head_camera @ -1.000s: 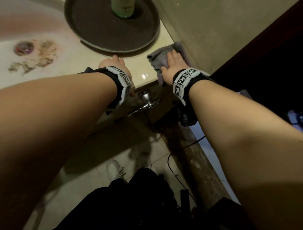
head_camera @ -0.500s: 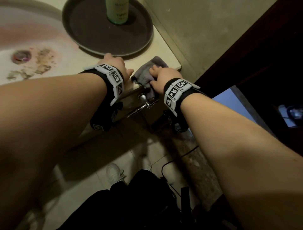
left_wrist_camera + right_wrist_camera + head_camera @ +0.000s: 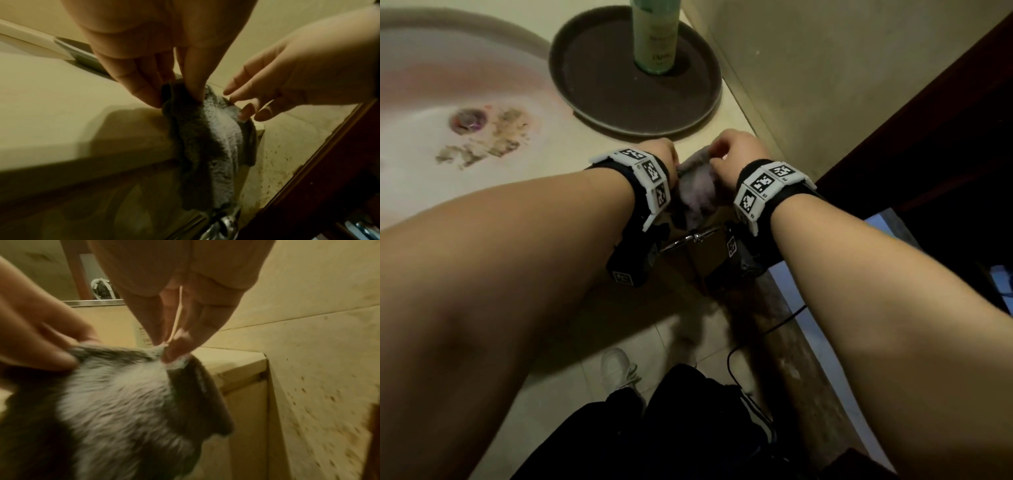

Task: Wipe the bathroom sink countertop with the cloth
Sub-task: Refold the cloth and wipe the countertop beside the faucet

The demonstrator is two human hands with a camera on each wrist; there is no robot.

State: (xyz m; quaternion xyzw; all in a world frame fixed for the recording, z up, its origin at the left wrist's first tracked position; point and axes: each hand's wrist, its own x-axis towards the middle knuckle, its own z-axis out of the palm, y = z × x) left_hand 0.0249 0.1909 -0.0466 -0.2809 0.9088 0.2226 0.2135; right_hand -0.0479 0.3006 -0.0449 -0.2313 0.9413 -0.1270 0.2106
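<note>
Both hands pinching the grey cloth [image 3: 697,185] by its top edge: left hand [image 3: 666,156] on one corner, right hand [image 3: 736,154] on the other; cloth hangs over the countertop [image 3: 729,113] front edge near the wall corner, beside the tray [image 3: 592,102]

— Where does the cloth [image 3: 697,185] sit?
— At the front right corner of the desk [image 3: 551,161], draped over its front edge, between the two hands: left hand [image 3: 666,156] on its left, right hand [image 3: 736,154] on its right.
— And behind them?
— A tray [image 3: 592,113] on the desk, against the wall [image 3: 825,85] on the right, with a bottle [image 3: 655,37] standing in it.
— The sink?
— The basin [image 3: 431,102] lies left of the tray, its drain [image 3: 469,120] inside.
— Below the cloth?
— A metal handle [image 3: 688,238], I think, just under the hanging end; floor [image 3: 571,349] beneath.
</note>
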